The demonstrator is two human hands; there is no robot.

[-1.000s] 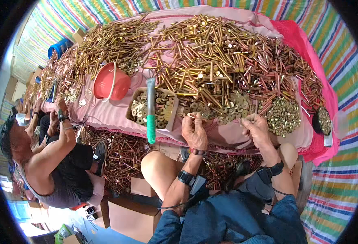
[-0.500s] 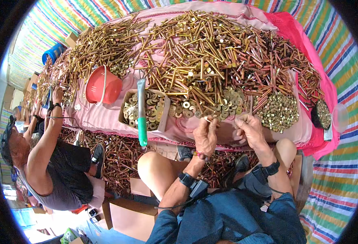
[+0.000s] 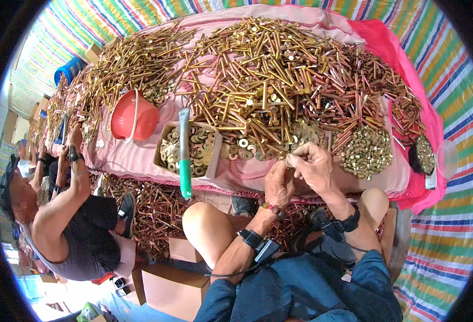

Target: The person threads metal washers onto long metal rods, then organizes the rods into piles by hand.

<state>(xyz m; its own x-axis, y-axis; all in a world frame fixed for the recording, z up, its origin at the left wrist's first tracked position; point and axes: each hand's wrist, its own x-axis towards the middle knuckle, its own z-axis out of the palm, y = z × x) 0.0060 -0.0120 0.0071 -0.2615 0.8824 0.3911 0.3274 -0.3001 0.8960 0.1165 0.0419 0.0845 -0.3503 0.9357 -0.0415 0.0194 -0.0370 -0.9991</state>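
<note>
Two hands, left hand point(image 3: 278, 184) and right hand point(image 3: 312, 166), meet at frame centre, fingertips pinching a small brass piece point(image 3: 288, 158) beside heaped bolts point(image 3: 258, 80).

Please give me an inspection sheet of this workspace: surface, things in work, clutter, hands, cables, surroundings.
Surface: table under pink cloth, mostly covered.
Things in work: small brass part, pinched between both hands, too small to tell.
Clutter: heap of brass bolts; washers in cardboard box; green-handled tool across the box; red bucket; pile of nuts.
Hands: left hand and right hand meet at the table edge.
Cables: thin cable from left wristband.
Surroundings: striped tarpaulin; co-worker seated on the left.
</note>
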